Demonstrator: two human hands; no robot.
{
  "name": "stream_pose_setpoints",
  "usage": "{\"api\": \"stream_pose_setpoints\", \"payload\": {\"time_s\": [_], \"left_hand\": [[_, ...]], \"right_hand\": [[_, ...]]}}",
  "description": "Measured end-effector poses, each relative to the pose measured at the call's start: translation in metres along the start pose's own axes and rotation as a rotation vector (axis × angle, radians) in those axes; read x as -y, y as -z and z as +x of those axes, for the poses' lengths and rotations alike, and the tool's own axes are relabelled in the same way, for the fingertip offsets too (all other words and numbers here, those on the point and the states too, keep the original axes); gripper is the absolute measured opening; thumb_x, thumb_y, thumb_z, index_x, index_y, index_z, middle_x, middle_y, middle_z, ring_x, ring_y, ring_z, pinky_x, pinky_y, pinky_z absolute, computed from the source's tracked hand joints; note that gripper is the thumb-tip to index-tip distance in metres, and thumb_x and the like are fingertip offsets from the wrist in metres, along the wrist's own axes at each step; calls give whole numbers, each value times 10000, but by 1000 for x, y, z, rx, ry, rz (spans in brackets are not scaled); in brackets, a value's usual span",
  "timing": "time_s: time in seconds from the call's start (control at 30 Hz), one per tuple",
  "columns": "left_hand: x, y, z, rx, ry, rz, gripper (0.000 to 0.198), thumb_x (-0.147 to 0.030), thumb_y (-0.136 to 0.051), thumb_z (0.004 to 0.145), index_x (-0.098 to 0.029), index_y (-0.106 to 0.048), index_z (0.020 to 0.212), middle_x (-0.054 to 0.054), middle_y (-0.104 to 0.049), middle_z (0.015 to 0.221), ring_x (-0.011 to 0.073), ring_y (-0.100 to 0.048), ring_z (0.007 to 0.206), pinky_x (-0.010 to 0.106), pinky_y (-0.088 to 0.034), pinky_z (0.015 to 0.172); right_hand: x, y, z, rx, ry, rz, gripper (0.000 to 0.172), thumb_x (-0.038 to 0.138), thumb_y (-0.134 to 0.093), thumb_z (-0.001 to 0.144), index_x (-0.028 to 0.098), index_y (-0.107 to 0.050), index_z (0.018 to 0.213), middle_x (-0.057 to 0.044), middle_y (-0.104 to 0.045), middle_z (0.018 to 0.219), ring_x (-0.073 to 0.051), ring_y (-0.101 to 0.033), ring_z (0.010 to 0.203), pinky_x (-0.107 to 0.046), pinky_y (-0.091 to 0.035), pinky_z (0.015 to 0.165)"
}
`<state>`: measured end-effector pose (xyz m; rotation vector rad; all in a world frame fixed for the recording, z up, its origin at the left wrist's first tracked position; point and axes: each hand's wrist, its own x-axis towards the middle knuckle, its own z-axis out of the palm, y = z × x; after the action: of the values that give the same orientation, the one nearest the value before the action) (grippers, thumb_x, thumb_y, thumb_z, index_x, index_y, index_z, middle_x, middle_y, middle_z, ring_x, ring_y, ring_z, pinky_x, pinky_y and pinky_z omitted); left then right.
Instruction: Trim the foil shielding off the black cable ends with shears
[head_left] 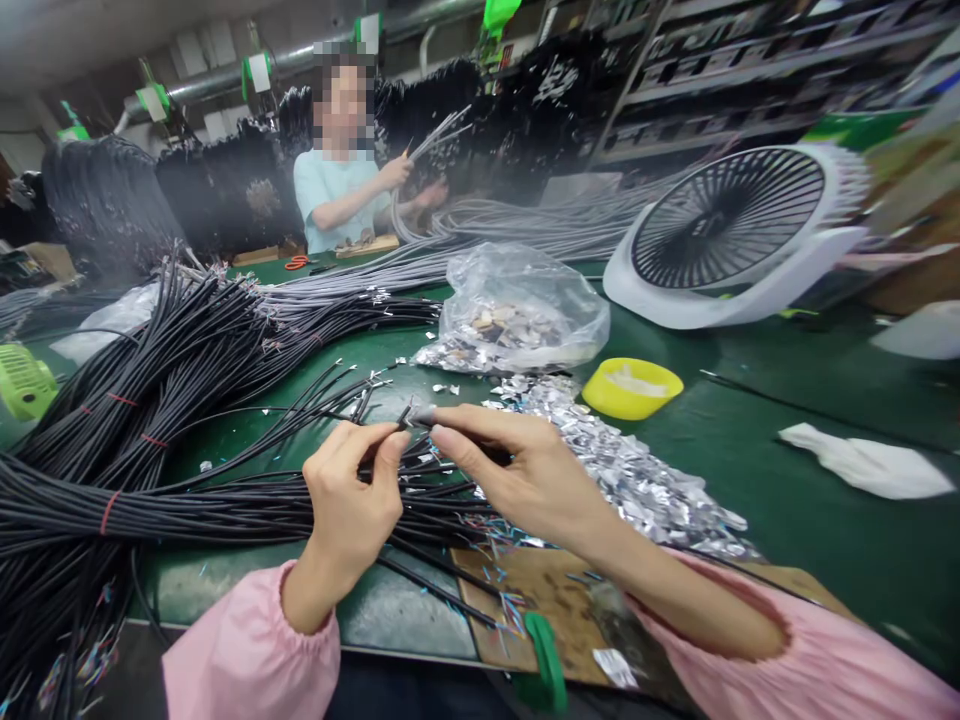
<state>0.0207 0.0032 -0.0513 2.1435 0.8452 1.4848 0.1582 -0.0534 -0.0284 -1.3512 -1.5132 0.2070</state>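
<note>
My left hand (351,490) pinches the end of a black cable (405,414) between thumb and forefinger. Thumb and forefinger of my right hand (534,472) are closed at the cable's tip, where silvery foil (421,412) shows; the forefinger's tip looks grey. Bundled black cables (225,510), tied with red bands, run beneath and to the left of my hands. Their stripped ends (517,612) show thin blue, red and white wires. Beyond my right hand spreads a heap of torn foil scraps (652,480).
A clear plastic bag (525,300) of scraps lies behind the heap, near a yellow dish (634,388). A white fan (735,235) stands at right. A brown board (570,610) and a green loop (545,655) lie at the front edge. A co-worker (337,195) holds grey cables opposite.
</note>
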Motion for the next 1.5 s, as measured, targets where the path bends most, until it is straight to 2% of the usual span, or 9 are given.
{"api": "stream_pose_setpoints", "payload": {"time_s": [0.17, 0.3, 0.5, 0.6, 0.73, 0.87, 1.13, 1.37, 1.5], "left_hand": [[-1, -3, -3, -70, -58, 36, 89, -204, -582, 824, -181, -661, 859, -4, -607, 702, 87, -557, 627, 194, -442, 595], [0, -4, -4, -72, -10, 14, 86, -235, -590, 818, -179, -651, 840, 2, -605, 708, 98, -563, 633, 198, -438, 570], [2, 8, 9, 224, 208, -240, 326, -332, -450, 887, -158, -617, 669, -8, -516, 541, 75, -456, 443, 197, -345, 412], [1, 11, 12, 297, 289, -393, 302, -338, -486, 863, -151, -609, 660, -16, -516, 536, 61, -427, 393, 186, -316, 367], [-4, 5, 6, 71, 75, -181, 87, -222, -628, 768, -176, -651, 698, -9, -577, 617, 88, -517, 530, 198, -402, 482], [-8, -2, 0, 9, -95, -56, 80, -159, -619, 779, -180, -648, 707, -21, -568, 609, 84, -501, 565, 197, -410, 534], [-4, 2, 2, 100, -31, -65, 62, -210, -601, 801, -189, -651, 769, -7, -585, 669, 98, -530, 593, 200, -418, 524], [-1, 13, 11, 384, -143, -111, 230, -211, -482, 873, -182, -651, 719, 3, -542, 620, 105, -495, 569, 216, -397, 525], [-4, 15, 12, 360, -163, -60, 171, -194, -509, 859, -175, -638, 748, 4, -558, 654, 103, -500, 586, 216, -398, 547]], "right_hand": [[1, 0, -1, 2, -17, -7, 223, 266, -515, 831, 162, -709, 863, -62, -726, 848, -187, -674, 724, -283, -545, 667], [2, -4, -3, -60, 59, -63, 218, 241, -511, 841, 152, -710, 856, -67, -724, 800, -175, -670, 684, -265, -536, 629], [2, -7, -4, -134, 173, -103, 191, 235, -535, 835, 182, -719, 829, -49, -718, 751, -165, -658, 640, -269, -533, 625], [2, -3, 0, -142, 93, -26, 186, 261, -551, 819, 186, -721, 800, -51, -717, 750, -165, -655, 645, -269, -535, 627], [5, 2, 3, -146, -143, 105, 268, 425, -604, 757, 185, -708, 699, -37, -682, 644, -157, -600, 533, -244, -484, 458], [8, 3, 1, -100, -161, 129, 325, 406, -625, 733, 175, -615, 505, 9, -524, 453, -109, -461, 417, -218, -382, 375], [12, 4, -3, -48, -64, 89, 224, 279, -557, 751, 169, -600, 561, 18, -500, 453, -89, -394, 396, -213, -326, 364], [8, 5, 4, -19, -116, 113, 268, 323, -547, 747, 179, -595, 525, 6, -517, 479, -105, -432, 444, -225, -363, 418], [4, 11, 7, -33, -135, 128, 286, 347, -553, 773, 179, -582, 544, 18, -472, 472, -104, -427, 454, -225, -358, 421]]}}
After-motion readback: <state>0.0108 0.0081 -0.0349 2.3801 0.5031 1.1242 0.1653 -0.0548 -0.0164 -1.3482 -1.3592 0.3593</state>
